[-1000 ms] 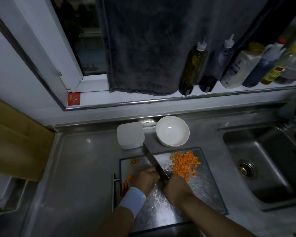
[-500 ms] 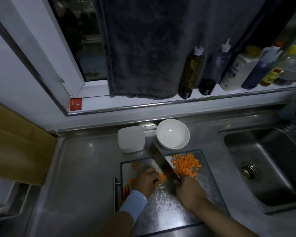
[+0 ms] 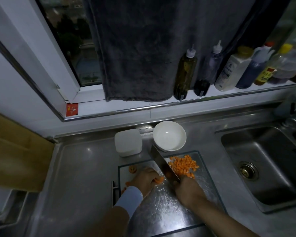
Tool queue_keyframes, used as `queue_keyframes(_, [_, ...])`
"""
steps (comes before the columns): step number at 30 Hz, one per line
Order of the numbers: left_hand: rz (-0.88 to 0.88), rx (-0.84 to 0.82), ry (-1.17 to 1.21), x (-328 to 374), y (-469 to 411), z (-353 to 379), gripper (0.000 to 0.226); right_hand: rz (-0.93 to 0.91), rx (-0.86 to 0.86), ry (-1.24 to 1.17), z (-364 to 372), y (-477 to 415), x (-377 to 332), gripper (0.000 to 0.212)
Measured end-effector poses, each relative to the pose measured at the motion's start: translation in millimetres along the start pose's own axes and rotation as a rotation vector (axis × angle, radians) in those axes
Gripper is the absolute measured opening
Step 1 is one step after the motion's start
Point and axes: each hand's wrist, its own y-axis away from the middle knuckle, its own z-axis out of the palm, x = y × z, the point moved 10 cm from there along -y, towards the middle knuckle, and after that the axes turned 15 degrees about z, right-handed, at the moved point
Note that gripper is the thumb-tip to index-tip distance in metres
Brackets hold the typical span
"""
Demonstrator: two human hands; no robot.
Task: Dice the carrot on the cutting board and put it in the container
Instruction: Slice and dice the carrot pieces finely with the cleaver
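On the cutting board (image 3: 169, 202), carrot strips (image 3: 158, 180) are pinned under the curled left hand (image 3: 144, 178), lying left to right, cut ends pointed at the knife (image 3: 162, 164), which is gripped in the right hand (image 3: 186, 189).

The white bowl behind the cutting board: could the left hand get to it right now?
Probably not directly. The left hand holds a carrot piece on the cutting board, and the knife, gripped by the right hand, slants across the line to the white bowl.
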Motion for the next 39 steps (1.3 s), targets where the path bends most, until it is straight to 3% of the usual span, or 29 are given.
queue_keyframes(3, [-0.108, 0.122, 0.003, 5, 9, -4, 0.005, 0.007, -0.014, 0.008, 1, -1, -1, 0.031])
queue_keyframes(6, [-0.203, 0.231, 0.044, 5, 16, 4, 0.005, 0.006, -0.025, 0.014, 2, 0, -2, 0.030])
queue_keyframes(9, [-0.185, 0.264, 0.063, 11, 17, -1, 0.005, -0.009, -0.030, 0.015, 4, 1, -3, 0.028])
queue_keyframes(18, [0.011, 0.059, 0.005, 13, 12, 9, 0.024, -0.066, -0.033, 0.052, 12, 8, -8, 0.030])
queue_keyframes(29, [-0.007, 0.086, -0.050, 22, 11, 0, 0.026, -0.159, 0.111, 0.222, 8, 22, -13, 0.027])
queue_keyframes(34, [-0.005, 0.111, -0.038, 22, 9, -2, 0.024, -0.176, 0.110, 0.357, 15, 32, -11, 0.031])
queue_keyframes(39, [-0.018, 0.130, -0.012, 19, 8, -1, 0.025, -0.177, 0.089, 0.330, 14, 31, -8, 0.030])
